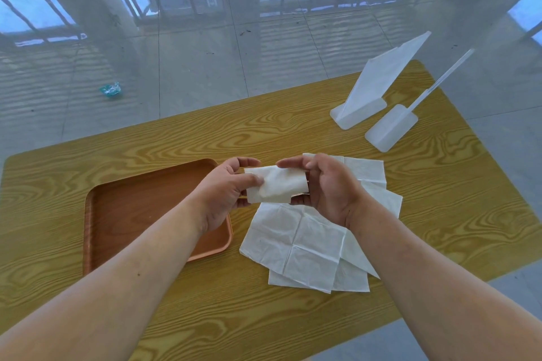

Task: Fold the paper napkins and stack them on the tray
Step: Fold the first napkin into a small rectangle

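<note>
Over wood-grain table [293,316] by tiled floor [190,73], both hands' fingers [252,180] pinch folded napkin [277,187].

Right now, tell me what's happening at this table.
A person holds a partly folded paper napkin in the air between the left hand and the right hand, fingers pinching each end. Under the hands, a loose pile of unfolded napkins lies on the wooden table. The brown tray to the left has no napkins on it yet. Two clear plastic stands sit at the far right.
</note>
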`<action>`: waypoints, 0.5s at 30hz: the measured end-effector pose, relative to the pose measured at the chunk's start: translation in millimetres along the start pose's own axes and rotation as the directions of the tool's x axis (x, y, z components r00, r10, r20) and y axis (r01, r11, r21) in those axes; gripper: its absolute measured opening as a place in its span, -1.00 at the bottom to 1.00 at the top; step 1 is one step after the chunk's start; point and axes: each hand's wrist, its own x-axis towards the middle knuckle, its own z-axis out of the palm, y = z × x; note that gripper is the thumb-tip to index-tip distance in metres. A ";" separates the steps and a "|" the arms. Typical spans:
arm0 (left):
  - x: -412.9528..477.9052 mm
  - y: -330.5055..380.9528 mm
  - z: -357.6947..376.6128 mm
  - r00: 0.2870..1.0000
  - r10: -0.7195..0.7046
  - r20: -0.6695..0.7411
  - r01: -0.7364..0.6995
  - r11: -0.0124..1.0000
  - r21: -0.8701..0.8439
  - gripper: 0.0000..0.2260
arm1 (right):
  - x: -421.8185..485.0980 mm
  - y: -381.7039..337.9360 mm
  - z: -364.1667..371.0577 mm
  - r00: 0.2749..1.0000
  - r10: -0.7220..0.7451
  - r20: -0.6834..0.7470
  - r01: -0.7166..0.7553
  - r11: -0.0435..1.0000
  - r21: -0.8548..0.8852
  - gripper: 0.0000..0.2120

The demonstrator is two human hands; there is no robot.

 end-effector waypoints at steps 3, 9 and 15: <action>6.7 1.2 5.6 0.997 0.066 -0.044 -0.068 0.997 -0.034 -0.58 | 3.0 0.7 -3.0 0.996 0.011 -0.091 -0.014 0.999 -0.039 -0.69; 23.3 0.7 12.8 0.987 0.117 -0.111 -0.096 0.980 0.176 -0.84 | 6.5 0.4 -19.0 0.973 -0.027 -0.228 -0.002 0.992 -0.126 -0.91; 33.9 8.0 20.6 0.979 0.096 -0.181 -0.032 0.945 0.326 -0.88 | 12.0 -6.6 -35.6 0.943 -0.051 -0.330 -0.017 0.979 -0.202 -0.93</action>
